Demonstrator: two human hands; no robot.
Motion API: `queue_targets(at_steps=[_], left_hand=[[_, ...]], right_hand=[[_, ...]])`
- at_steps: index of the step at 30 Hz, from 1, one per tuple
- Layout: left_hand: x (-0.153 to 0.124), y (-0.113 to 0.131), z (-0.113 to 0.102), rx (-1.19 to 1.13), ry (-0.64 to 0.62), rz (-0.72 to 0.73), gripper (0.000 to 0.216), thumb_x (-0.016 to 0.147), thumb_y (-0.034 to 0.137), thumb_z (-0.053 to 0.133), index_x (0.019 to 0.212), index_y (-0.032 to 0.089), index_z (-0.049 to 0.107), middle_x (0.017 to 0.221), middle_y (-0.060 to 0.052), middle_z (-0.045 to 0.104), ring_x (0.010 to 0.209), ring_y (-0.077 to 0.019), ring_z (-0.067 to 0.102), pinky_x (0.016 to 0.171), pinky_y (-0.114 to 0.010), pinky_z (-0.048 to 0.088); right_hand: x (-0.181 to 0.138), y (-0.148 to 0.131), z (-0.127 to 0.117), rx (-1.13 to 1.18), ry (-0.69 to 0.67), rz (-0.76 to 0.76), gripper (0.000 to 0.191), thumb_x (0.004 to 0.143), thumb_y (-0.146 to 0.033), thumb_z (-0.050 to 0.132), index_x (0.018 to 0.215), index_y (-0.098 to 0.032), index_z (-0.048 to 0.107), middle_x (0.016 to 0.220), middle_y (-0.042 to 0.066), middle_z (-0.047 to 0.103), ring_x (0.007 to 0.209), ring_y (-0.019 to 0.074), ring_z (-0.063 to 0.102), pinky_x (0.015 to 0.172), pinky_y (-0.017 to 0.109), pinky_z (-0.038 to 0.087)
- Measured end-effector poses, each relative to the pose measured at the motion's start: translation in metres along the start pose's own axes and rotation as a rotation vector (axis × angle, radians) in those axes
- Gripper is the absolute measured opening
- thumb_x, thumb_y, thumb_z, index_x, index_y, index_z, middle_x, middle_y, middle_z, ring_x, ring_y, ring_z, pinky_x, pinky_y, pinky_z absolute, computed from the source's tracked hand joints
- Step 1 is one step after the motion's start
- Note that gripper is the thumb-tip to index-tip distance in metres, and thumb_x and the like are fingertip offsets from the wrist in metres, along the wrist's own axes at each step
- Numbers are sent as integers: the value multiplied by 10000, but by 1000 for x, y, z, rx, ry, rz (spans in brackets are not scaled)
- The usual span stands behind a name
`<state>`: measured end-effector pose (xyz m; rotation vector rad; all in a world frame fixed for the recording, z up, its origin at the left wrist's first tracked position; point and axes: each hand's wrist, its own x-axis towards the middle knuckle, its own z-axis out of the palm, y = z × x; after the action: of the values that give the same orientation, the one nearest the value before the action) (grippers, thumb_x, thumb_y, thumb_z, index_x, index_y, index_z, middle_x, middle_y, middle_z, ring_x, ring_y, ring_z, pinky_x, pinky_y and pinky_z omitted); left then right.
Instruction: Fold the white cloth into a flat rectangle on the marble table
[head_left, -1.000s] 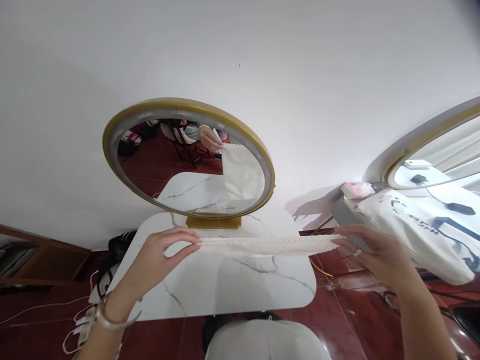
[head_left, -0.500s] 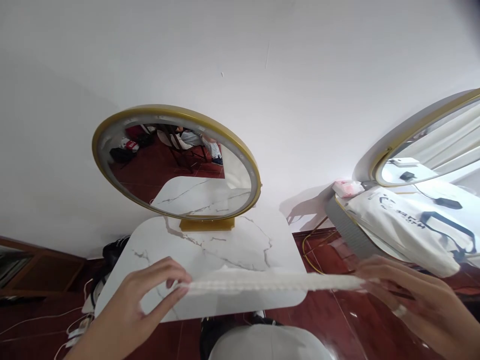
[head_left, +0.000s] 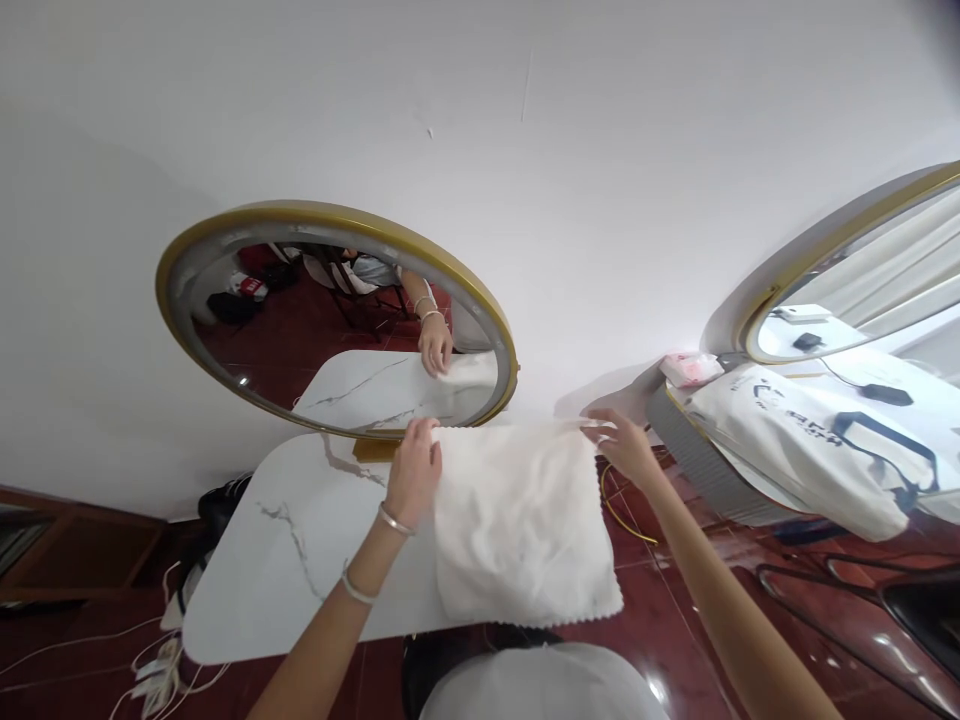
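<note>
A white cloth (head_left: 525,520) with scalloped edges is spread between my hands, over the right part of the white marbled table (head_left: 262,570). Its near edge hangs past the table's front right corner. My left hand (head_left: 416,470) pinches the far left corner, close to the gold mirror base (head_left: 371,450). My right hand (head_left: 619,445) pinches the far right corner, out beyond the table's right side. Bracelets circle my left wrist. The round gold-framed mirror (head_left: 337,320) stands behind the cloth and reflects a hand and part of the cloth.
To the right, a second table carries a white printed cloth bag (head_left: 795,440), a tissue pack (head_left: 690,368) and a black adapter (head_left: 886,395) beneath another round mirror (head_left: 862,280). Cables and a power strip (head_left: 157,670) lie on the floor at left. A pale stool (head_left: 540,685) is in front.
Both hands have moved forward and closer together, toward the mirror. The cloth, seen as a narrow stretched strip before, now lies unfolded over the table's right side.
</note>
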<state>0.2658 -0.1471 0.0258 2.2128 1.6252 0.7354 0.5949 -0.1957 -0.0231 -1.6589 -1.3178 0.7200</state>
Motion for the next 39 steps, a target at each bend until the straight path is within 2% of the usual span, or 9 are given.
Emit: queue_targets(at_steps=[4,8,13,18,21,25,31,35,39], left_hand=[[-36,-11,55,98,-168,-19,360,893,233,385,1240,174,461,1325,-156,462,984,-238,642,712,-342,553],[-55,-31,106,115,-338,56,381,894,247,397,1249,146,495,1375,-173,467,1280,-305,471,1011,-443,458],[-16,-57,157,169,-307,109,473,912,289,400,1359,135,420,1514,-167,323,1430,-332,209,1146,-515,274],[19,-71,179,224,-256,60,546,910,407,448,1393,157,404,1494,-163,367,1396,-382,275,1136,-560,256],[32,-76,188,244,-224,53,505,924,435,424,1364,190,456,1428,-145,467,1333,-362,399,1103,-539,319],[56,-86,209,240,-212,40,464,911,416,454,1274,142,546,1308,-157,577,1244,-339,500,1054,-477,390],[82,-87,240,260,-234,4,337,913,212,387,1094,80,638,1010,-158,699,1022,-321,629,899,-464,484],[42,-65,223,227,-239,154,427,933,225,376,1334,134,491,1356,-125,545,1296,-281,453,1078,-448,359],[-47,-59,190,259,-163,308,580,923,339,448,1469,204,304,1542,-77,302,1423,-289,244,1133,-476,262]], right_hand=[[-24,39,45,-98,-37,-52,499,809,-535,541,1198,-224,505,1249,150,567,1140,285,591,868,431,539],[-55,58,89,-223,-139,-105,459,841,-466,532,1235,-233,507,1319,137,536,1242,284,505,1030,467,428],[-35,66,148,-403,-227,-123,513,896,-445,481,1375,-270,418,1474,100,401,1392,293,303,1116,519,291],[8,72,187,-595,-219,-73,537,931,-427,418,1439,-270,346,1548,116,246,1431,351,167,1070,714,66],[29,77,194,-677,-206,-78,547,940,-416,382,1459,-255,313,1554,102,228,1440,331,139,1061,720,-8],[56,85,198,-756,-196,-83,529,939,-429,363,1424,-219,390,1508,115,342,1422,337,194,1064,712,-28],[92,92,202,-808,-171,-83,600,863,-407,481,1406,-156,425,1444,154,433,1391,415,212,1057,714,55],[76,95,184,-802,-133,-107,533,916,-403,415,1403,-185,423,1462,123,417,1397,348,248,1099,639,134],[-4,110,150,-832,22,-174,545,972,-419,323,1478,-222,273,1535,87,294,1434,271,191,1131,540,183]])
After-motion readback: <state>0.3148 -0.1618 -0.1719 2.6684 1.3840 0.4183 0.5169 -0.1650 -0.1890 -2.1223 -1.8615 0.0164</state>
